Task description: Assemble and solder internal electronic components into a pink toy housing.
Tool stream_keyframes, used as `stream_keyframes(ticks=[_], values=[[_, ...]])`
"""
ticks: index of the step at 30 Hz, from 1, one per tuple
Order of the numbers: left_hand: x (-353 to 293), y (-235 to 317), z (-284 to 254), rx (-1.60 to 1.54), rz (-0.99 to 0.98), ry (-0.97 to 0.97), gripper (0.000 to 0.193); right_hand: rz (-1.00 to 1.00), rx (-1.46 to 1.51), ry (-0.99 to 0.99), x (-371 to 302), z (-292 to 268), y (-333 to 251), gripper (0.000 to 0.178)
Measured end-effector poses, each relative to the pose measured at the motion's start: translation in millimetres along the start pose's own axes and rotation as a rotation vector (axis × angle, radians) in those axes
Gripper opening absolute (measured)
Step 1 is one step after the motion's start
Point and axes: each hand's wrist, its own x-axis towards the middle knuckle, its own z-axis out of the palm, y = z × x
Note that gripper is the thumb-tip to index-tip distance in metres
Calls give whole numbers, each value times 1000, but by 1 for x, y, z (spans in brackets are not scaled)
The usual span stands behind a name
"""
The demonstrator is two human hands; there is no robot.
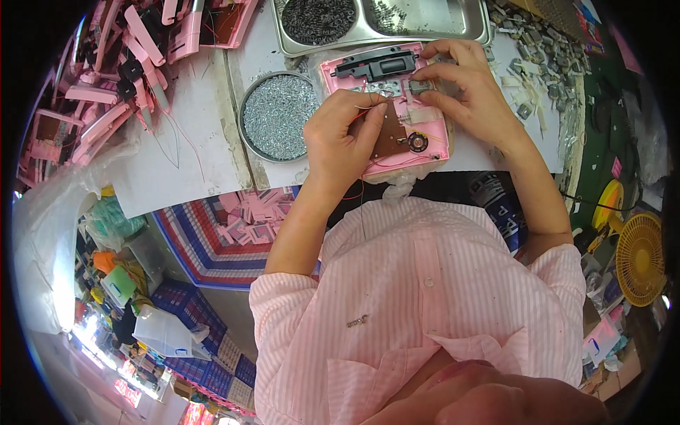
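A pink plastic housing [438, 145], its inside facing up, lies on the table before me. In it sit a black module [377, 65] along the far side, a brown circuit board [389, 134] and a small round black part [418, 142] near the near right corner. My left hand [342, 134] is closed over the housing's left side, thumb and forefinger pinching thin wires [365, 106]. At the right side, my right hand [464, 88] has its thumb and forefinger about a small grey metal part [419, 86], beside a whitish translucent piece [423, 115].
Left of the housing stands a round tin of small silvery screws [280, 117]. A metal tray [425, 21] with springs and dark small parts lies behind. Pink housings [113, 92] with wires are heaped far left, grey metal parts [528, 78] at right. A yellow fan [639, 258] stands lower right.
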Motion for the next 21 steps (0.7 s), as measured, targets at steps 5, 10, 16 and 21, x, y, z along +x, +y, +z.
stream_keyframes(ticks=[5, 10, 16, 21], values=[[8, -1, -4, -59, -49, 0, 8, 28, -41, 9, 3, 2, -5, 27], [22, 0, 0, -88, 14, 29, 8, 62, -74, 27, 7, -9, -19, 27], [34, 9, 1, -127, 2, -10, 10, -134, -153, 151, 11, 22, -46, 24], [33, 8, -17, -170, -94, -173, 17, -137, -80, 198, 10, 31, -32, 15]])
